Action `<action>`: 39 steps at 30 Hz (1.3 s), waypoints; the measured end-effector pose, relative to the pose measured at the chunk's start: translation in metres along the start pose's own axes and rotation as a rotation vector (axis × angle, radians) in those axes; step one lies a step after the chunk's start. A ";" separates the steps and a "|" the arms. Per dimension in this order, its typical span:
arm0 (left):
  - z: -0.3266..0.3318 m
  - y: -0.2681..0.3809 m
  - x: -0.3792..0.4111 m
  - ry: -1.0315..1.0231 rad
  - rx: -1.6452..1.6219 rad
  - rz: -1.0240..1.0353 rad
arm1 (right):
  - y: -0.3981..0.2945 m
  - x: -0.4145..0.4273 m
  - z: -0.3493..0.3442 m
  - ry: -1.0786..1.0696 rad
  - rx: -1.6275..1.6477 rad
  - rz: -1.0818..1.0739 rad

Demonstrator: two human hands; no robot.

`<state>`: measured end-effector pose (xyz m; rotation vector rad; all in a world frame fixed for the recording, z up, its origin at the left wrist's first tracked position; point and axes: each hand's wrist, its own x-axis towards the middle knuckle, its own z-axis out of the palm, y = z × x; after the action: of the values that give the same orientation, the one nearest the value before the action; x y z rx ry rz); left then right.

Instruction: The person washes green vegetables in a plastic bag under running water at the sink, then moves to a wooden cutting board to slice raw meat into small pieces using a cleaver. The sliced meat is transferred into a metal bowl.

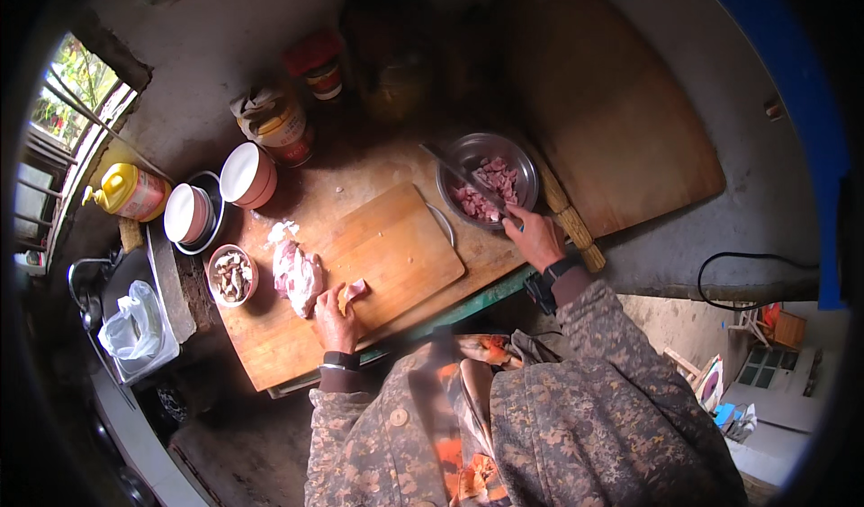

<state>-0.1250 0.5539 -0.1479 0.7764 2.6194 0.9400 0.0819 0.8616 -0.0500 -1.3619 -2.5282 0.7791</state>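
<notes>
My right hand (pixel 536 237) grips a knife (pixel 466 178), whose dark blade lies across the top of a metal bowl (pixel 445 193). Cut pieces of raw meat (pixel 496 186) fill part of that bowl. My left hand (pixel 337 318) rests at the near left edge of a wooden cutting board (pixel 391 244), its fingertips against a small piece of raw meat (pixel 356 290). Just left of these fingers, a larger chunk of raw meat (pixel 297 277) lies on the wooden tabletop (pixel 260 352). A bowl of sliced food, perhaps mushrooms (pixel 233 276), stands farther left.
Stacked bowls (pixel 248 173) and a yellow jug (pixel 135 191) stand at the back left, near a sink (pixel 152 331) holding a plastic bag (pixel 131 321). A lidded tub (pixel 287 129) stands behind. A bundled straw brush (pixel 570 220) and a large wooden board (pixel 634 136) are at the right.
</notes>
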 end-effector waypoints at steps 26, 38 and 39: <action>0.078 0.229 0.073 -0.480 0.118 0.700 | 0.033 -0.046 0.000 0.045 -0.271 -0.291; 0.045 0.229 0.088 -0.200 -0.314 0.523 | 0.045 -0.038 -0.015 -0.074 -0.178 -0.155; 0.036 0.204 0.093 -0.059 -0.313 0.468 | 0.042 -0.036 -0.015 -0.059 -0.131 -0.146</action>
<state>-0.1061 0.7569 -0.0487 1.3309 2.1950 1.3783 0.1394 0.8566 -0.0553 -1.1899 -2.7307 0.6461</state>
